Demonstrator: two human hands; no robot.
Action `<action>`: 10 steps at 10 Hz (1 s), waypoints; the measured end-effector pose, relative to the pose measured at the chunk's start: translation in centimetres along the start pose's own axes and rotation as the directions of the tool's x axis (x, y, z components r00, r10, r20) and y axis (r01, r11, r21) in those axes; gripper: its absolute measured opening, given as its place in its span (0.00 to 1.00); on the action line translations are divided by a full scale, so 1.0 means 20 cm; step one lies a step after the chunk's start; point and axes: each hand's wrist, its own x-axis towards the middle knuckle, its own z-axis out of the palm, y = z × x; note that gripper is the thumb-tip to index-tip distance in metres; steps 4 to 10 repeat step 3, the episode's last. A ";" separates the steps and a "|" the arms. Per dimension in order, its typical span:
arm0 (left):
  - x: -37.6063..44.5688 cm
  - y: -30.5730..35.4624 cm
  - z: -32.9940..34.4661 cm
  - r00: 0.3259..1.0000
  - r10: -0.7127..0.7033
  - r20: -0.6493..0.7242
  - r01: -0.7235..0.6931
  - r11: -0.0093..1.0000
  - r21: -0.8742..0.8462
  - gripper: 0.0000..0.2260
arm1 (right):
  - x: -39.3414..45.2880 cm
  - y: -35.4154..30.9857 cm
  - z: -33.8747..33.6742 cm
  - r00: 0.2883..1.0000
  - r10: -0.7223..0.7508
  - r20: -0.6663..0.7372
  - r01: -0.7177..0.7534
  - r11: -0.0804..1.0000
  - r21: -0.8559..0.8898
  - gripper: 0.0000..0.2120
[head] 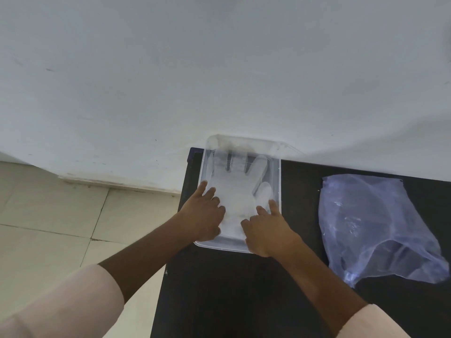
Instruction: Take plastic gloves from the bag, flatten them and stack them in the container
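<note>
A clear rectangular plastic container (278,172) sits at the far left corner of a black table. Inside it lies a translucent plastic glove (240,189), spread flat with its fingers pointing away from me. My left hand (206,213) rests on the glove's left side near the cuff, fingers spread and pressing down. My right hand (264,230) presses the cuff's right side, just below the glove's thumb. A bluish translucent plastic bag (371,228) lies crumpled on the table to the right, apart from both hands.
The black table (219,289) stands against a white wall (219,69). Its left edge drops to a beige tiled floor (48,215). Bare tabletop lies between the container and the bag and in front of me.
</note>
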 end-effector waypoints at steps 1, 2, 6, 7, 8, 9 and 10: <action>-0.02 0.00 -0.06 0.998 -0.008 -0.065 -0.003 0.988 -0.156 0.24 | -0.04 -0.01 -0.04 0.998 -0.001 -0.061 0.007 0.995 0.101 0.20; -0.06 0.00 -0.12 0.983 -0.071 -0.171 -0.012 0.897 -0.443 0.21 | -0.08 0.00 -0.06 0.978 -0.015 -0.208 0.051 0.985 0.168 0.18; -0.13 0.02 -0.21 0.929 -0.295 -0.224 -0.052 0.494 -0.868 0.15 | -0.14 0.04 -0.08 0.930 0.031 -0.366 0.153 0.873 0.463 0.17; -0.13 0.02 -0.21 0.929 -0.295 -0.224 -0.052 0.494 -0.868 0.15 | -0.14 0.04 -0.08 0.930 0.031 -0.366 0.153 0.873 0.463 0.17; -0.13 0.02 -0.21 0.929 -0.295 -0.224 -0.052 0.494 -0.868 0.15 | -0.14 0.04 -0.08 0.930 0.031 -0.366 0.153 0.873 0.463 0.17; -0.13 0.02 -0.21 0.929 -0.295 -0.224 -0.052 0.494 -0.868 0.15 | -0.14 0.04 -0.08 0.930 0.031 -0.366 0.153 0.873 0.463 0.17; -0.13 0.02 -0.21 0.929 -0.295 -0.224 -0.052 0.494 -0.868 0.15 | -0.14 0.04 -0.08 0.930 0.031 -0.366 0.153 0.873 0.463 0.17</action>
